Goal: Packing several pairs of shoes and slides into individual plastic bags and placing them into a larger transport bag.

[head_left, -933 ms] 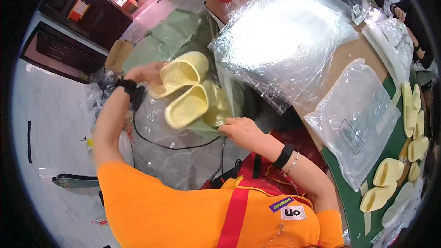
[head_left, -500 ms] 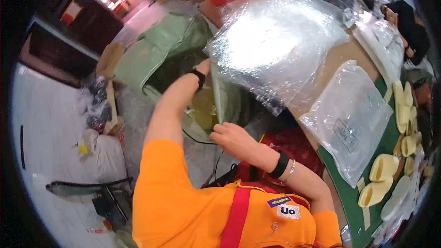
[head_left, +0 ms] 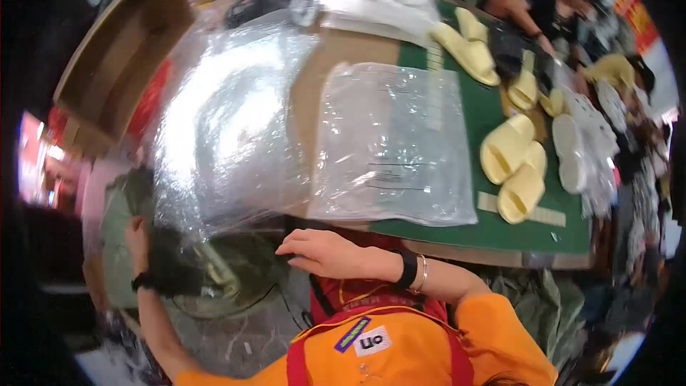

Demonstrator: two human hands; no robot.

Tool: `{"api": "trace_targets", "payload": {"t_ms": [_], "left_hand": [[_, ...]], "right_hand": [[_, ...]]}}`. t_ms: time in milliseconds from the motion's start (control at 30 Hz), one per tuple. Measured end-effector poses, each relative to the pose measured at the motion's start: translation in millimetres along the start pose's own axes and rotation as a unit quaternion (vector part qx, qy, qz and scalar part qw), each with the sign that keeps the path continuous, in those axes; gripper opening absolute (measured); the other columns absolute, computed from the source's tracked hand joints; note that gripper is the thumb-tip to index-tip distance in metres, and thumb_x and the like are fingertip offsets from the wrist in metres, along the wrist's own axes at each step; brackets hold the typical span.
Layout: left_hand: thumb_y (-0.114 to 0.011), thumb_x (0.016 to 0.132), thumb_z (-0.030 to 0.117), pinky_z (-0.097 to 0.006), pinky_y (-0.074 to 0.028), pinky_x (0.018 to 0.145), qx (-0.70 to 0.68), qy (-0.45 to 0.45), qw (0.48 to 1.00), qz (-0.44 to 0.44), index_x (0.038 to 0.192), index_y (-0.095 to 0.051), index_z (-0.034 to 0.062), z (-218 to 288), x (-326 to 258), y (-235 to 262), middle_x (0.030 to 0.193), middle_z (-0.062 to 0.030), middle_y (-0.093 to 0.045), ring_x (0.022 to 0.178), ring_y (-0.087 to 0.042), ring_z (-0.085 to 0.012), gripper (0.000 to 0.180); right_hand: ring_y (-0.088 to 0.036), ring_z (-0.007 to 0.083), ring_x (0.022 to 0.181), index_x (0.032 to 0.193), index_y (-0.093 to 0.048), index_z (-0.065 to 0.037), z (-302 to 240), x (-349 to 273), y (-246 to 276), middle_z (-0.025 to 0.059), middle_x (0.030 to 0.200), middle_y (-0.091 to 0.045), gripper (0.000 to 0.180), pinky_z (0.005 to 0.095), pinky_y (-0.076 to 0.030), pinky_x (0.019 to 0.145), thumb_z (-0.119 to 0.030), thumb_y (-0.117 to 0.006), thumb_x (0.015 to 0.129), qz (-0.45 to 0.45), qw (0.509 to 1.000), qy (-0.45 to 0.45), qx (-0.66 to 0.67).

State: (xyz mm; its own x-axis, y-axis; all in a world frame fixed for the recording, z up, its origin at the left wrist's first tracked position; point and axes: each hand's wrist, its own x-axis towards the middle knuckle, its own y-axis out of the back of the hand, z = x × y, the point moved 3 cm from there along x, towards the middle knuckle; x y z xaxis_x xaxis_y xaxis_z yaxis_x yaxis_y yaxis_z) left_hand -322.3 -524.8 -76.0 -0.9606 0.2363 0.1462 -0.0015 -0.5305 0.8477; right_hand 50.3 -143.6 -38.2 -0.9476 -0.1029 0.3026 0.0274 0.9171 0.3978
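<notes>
At the left, my left hand (head_left: 136,234) reaches over the large green sack (head_left: 118,218). Its fingers are small and blurred, so I cannot tell whether they grip the sack. My right hand (head_left: 325,251) hovers by the table's near edge, fingers loosely stretched and holding nothing. Just beyond it, a clear plastic bag (head_left: 393,161) lies flat on the table. A shiny pile of clear plastic bags (head_left: 236,121) covers the left side and overhangs toward the sack. A pair of pale yellow slippers (head_left: 520,175) rests on the green mat to the right.
More yellow slippers (head_left: 471,57) lie farther back on the green mat (head_left: 429,234). White shoes (head_left: 569,154) stand along the right side. An open cardboard box (head_left: 121,57) is at the far left. Another person (head_left: 532,14) sits across the table.
My view has swung right toward the table. My right hand has come away from the sack's rim to the table edge. My left hand, earlier inside the sack's mouth, is now at its far-left side.
</notes>
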Motion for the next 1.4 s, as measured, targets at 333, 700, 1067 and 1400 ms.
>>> {"api": "trace_targets", "payload": {"t_ms": [333,700,1067,1400], "left_hand": [[-0.075,0.061,0.009,-0.038,-0.042,0.086,0.172,-0.441,0.873,-0.122,0.113,-0.053,0.0083,342,-83,-102,0.12,-0.0147,-0.046,0.105,-0.047,-0.035,0.057],[-0.06,0.078,0.013,-0.034,-0.046,0.067,-0.051,-0.338,0.931,-0.132,0.087,-0.061,0.0042,310,-26,-161,0.082,-0.0121,-0.059,0.076,-0.058,-0.0289,0.012],[-0.058,0.073,0.007,-0.034,-0.038,0.067,0.012,-0.589,0.807,0.037,0.081,-0.057,0.0085,469,-134,-130,0.078,-0.0041,-0.058,0.073,-0.055,-0.0218,0.009],[-0.051,0.079,0.013,-0.036,-0.037,0.069,0.018,-0.659,0.725,-0.201,0.08,-0.056,0.0085,541,-192,-208,0.076,-0.0065,-0.056,0.075,-0.057,-0.0234,0.007]], "right_hand": [[-0.056,0.032,0.087,0.101,-0.056,-0.005,-2,-48,64,0.0144,0.092,-0.058,0.021,0.0389,-0.045,0.075,-0.015,-0.055,0.082,0.101,0.993,-0.056,-0.025],[-0.059,0.0277,0.085,0.104,-0.057,-0.002,-1,-109,114,0.0146,0.093,-0.059,0.022,0.0331,-0.047,0.074,-0.011,-0.055,0.084,0.197,0.967,-0.163,-0.001],[-0.044,0.0362,0.112,0.124,-0.044,-0.008,-15,-88,121,0.0212,0.128,-0.036,0.057,0.0377,-0.041,0.09,-0.014,-0.068,0.073,0.269,0.952,-0.118,-0.085],[-0.053,0.0308,0.093,0.126,-0.044,-0.019,3,-133,121,0.017,0.138,-0.027,0.062,0.0409,-0.046,0.074,-0.004,-0.059,0.068,0.274,0.889,-0.183,-0.319]]}}
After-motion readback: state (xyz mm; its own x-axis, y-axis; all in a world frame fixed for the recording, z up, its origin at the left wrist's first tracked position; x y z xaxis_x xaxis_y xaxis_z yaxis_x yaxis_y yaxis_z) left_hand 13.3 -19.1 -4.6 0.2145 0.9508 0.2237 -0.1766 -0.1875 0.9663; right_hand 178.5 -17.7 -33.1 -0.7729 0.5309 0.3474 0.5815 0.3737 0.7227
